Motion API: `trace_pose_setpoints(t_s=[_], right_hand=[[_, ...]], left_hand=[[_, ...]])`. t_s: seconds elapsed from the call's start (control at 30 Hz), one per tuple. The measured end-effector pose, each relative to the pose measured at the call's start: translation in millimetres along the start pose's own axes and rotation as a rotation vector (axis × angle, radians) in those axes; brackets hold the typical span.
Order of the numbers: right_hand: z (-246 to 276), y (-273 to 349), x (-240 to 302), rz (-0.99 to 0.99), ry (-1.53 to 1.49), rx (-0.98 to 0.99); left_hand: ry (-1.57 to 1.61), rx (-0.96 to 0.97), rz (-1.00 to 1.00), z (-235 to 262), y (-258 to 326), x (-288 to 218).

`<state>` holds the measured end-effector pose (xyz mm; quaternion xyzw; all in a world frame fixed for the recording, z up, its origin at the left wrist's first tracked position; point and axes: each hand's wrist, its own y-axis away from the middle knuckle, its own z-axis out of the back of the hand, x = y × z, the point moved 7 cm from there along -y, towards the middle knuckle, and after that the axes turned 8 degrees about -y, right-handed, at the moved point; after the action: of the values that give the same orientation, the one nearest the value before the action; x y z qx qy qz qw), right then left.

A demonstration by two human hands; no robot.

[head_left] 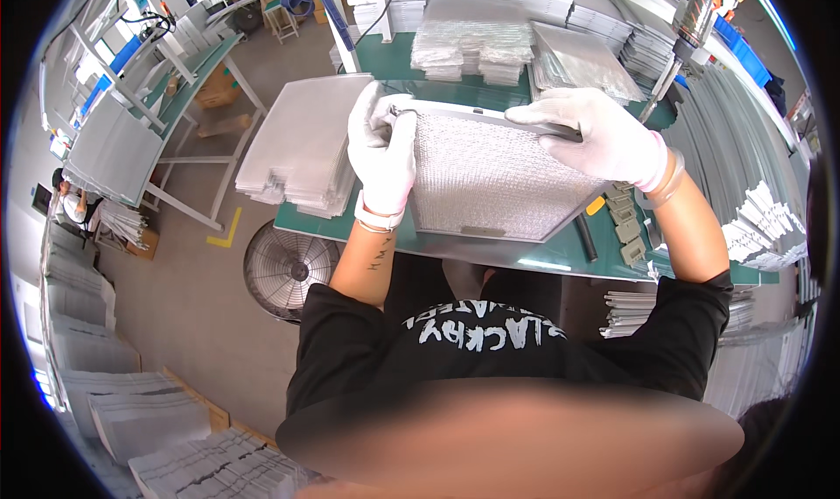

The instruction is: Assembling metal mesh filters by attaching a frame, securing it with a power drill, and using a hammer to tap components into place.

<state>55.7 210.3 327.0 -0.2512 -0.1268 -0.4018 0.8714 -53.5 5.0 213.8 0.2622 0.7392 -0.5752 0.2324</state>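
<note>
On the far left, a person in white (70, 203) near tall piles of pale sheets (87, 276). Next, a far counter (210, 63) with more sheets on top. Down on the floor (192, 276), a bent yellow line (231, 229), then a round fan (299, 271) with a wire cover. Then a neat stack of gray sheets (302, 136) on the left end of the green counter (560, 252). Just beside the stack, the left hand (382, 144) in a white glove, curled and pinching the top left corner of a silver mesh panel (499, 175). In the middle, the mesh panel, held between 2 hands over the front of the green counter; cannot tell if touching the top. Near the top right corner, the right hand (604, 140), also gloved, pinching the upper edge. Below the right hand, a dark stick (586, 238), a small yellow bit (596, 206) and gray-green blocks (626, 228). Farther right, up high, an orange and gray tool (703, 10). Last, a big pile of long pale strips (744, 166).
</note>
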Motion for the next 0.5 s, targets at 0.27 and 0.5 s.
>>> trace_pose_setpoints(t_s=[0.27, 0.5], right_hand=[[-4, 3, -3, -0.012, 0.135, 0.049], [7, 26, -1, 0.021, 0.310, -0.125]], left_hand=[[0.159, 0.266, -0.076, -13, 0, 0], [0.047, 0.245, -0.004, -12, 2, 15]])
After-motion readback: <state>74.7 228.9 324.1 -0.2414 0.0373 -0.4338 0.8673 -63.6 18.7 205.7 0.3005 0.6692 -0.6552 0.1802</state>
